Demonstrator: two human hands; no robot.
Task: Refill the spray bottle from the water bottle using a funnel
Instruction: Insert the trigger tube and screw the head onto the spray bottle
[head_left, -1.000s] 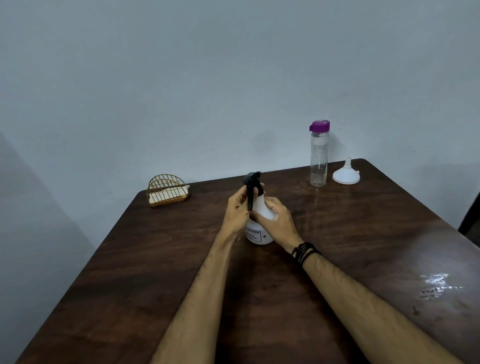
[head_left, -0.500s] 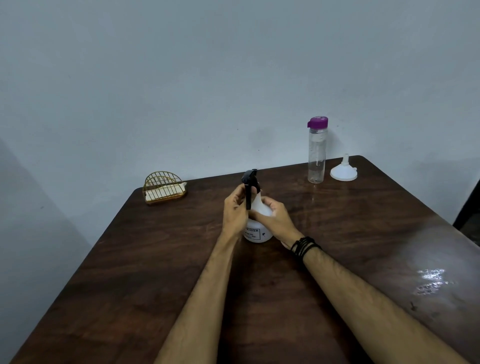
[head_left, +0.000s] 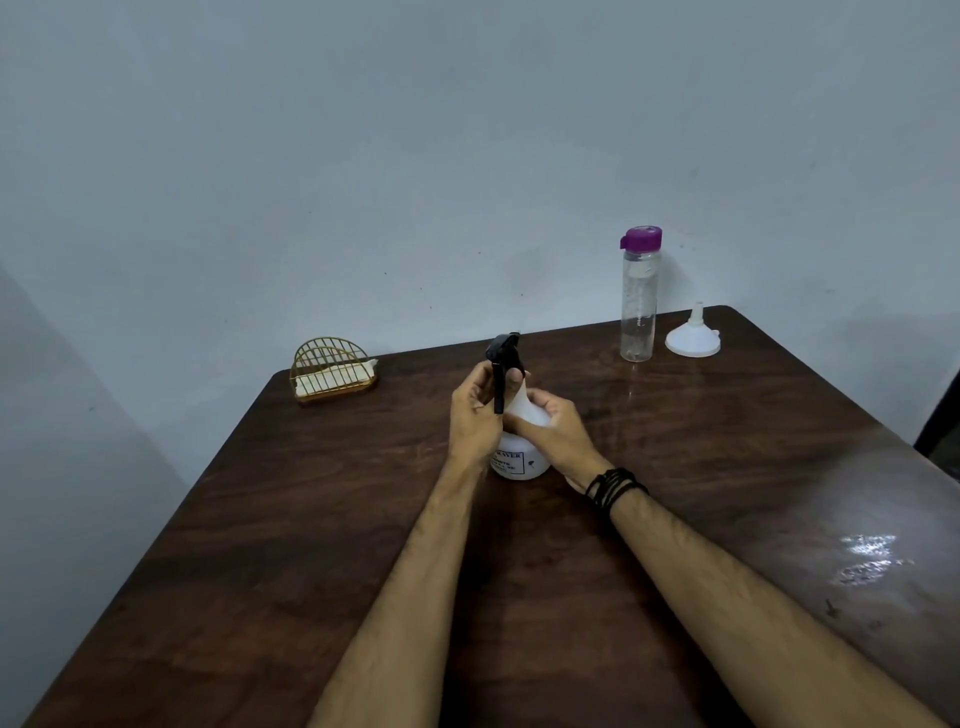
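A small white plastic spray bottle stands upright in the middle of the dark brown wooden tabletop. It has a round belly, a thin neck, black print on the front and a black trigger top. The left hand curls its fingers round the black top, so its grip is closed on the spray bottle up high. The right hand wraps round the white neck and shoulder, so its grip is closed on the same bottle lower down. A bunch of thin black bands sits on the right wrist.

Far back, near the wall, a tall clear water bottle with a purple cap stands straight up. Just beside it on the right, a white plastic funnel sits wide end down with its thin spout pointing up. At the back left corner is a gold wire holder, shaped like half a circle, with something pale inside. The wood is shiny, with a bright patch of light at the right. The wall behind is plain and pale.
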